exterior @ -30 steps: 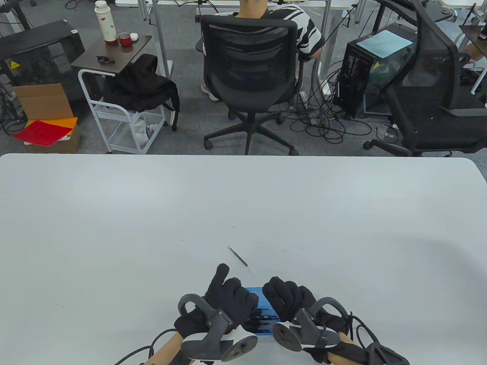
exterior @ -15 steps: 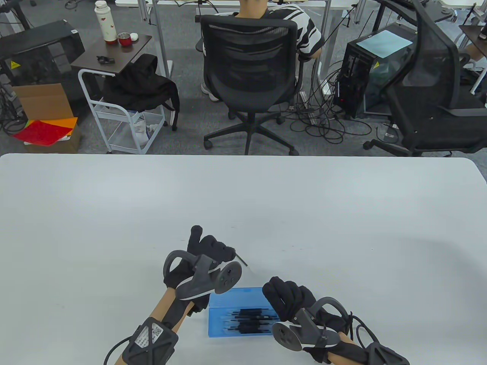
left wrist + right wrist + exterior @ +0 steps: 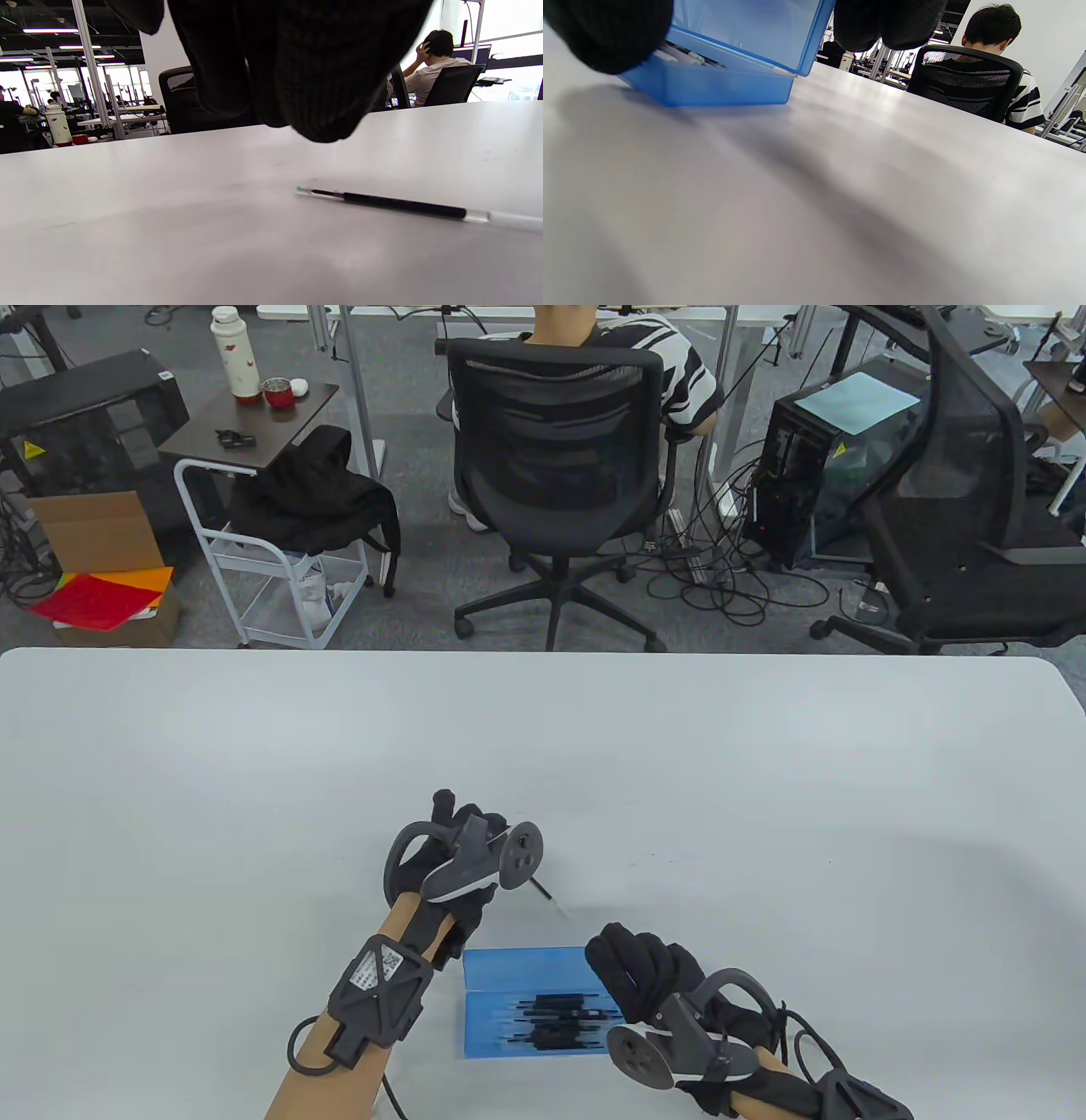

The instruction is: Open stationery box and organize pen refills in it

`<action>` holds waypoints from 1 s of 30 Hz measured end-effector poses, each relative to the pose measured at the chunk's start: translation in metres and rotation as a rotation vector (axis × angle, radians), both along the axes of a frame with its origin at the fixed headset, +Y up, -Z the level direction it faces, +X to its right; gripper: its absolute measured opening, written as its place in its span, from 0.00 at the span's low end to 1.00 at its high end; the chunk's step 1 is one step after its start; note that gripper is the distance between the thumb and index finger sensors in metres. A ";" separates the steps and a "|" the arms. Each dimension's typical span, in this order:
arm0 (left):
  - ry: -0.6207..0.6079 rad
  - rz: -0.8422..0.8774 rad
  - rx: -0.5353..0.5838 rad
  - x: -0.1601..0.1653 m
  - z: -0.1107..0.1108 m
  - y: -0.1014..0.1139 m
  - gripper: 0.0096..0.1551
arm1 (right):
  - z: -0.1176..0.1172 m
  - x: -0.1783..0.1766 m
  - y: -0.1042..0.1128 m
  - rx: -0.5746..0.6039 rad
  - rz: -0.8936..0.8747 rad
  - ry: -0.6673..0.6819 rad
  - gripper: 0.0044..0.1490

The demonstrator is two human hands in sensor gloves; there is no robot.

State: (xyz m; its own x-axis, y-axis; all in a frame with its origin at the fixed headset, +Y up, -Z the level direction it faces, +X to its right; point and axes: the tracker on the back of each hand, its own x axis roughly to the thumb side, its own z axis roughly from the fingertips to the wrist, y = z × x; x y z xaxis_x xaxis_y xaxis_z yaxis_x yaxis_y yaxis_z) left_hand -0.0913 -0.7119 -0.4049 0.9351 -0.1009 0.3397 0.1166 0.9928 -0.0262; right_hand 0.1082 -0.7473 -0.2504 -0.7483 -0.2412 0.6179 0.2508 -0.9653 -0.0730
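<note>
The blue stationery box (image 3: 509, 971) lies open near the table's front edge, with several black pen refills (image 3: 556, 1022) in its lower half. My right hand (image 3: 632, 971) grips the box's right end; the right wrist view shows my thumb (image 3: 606, 34) on the base (image 3: 712, 87) and fingers (image 3: 886, 21) at the raised lid's edge. One loose refill (image 3: 543, 893) lies on the table beyond the box. My left hand (image 3: 471, 824) hovers over it. In the left wrist view the gloved fingers (image 3: 297, 84) hang just above that refill (image 3: 403, 205) without touching it.
The white table (image 3: 764, 780) stretches wide around the box. Beyond its far edge a person sits in a black mesh chair (image 3: 556, 466). A white cart (image 3: 271, 577) and a second chair (image 3: 976, 500) stand on the floor there.
My left hand left the box and moved forward over the loose refill, uncovering the open box. The right hand and the box stayed in place.
</note>
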 end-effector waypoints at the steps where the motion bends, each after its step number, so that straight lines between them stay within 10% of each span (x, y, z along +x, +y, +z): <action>1: -0.007 0.005 -0.031 0.002 -0.003 -0.002 0.30 | 0.000 0.000 0.000 0.000 0.000 0.000 0.79; 30: -0.118 -0.046 -0.114 0.025 -0.011 -0.033 0.21 | 0.000 0.000 0.000 0.003 0.002 0.001 0.79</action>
State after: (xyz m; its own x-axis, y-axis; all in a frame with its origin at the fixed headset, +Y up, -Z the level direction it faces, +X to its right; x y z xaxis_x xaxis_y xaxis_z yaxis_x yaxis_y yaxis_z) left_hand -0.0660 -0.7451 -0.4158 0.8833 -0.0975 0.4586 0.1711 0.9777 -0.1217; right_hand 0.1083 -0.7474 -0.2500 -0.7473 -0.2447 0.6178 0.2526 -0.9645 -0.0765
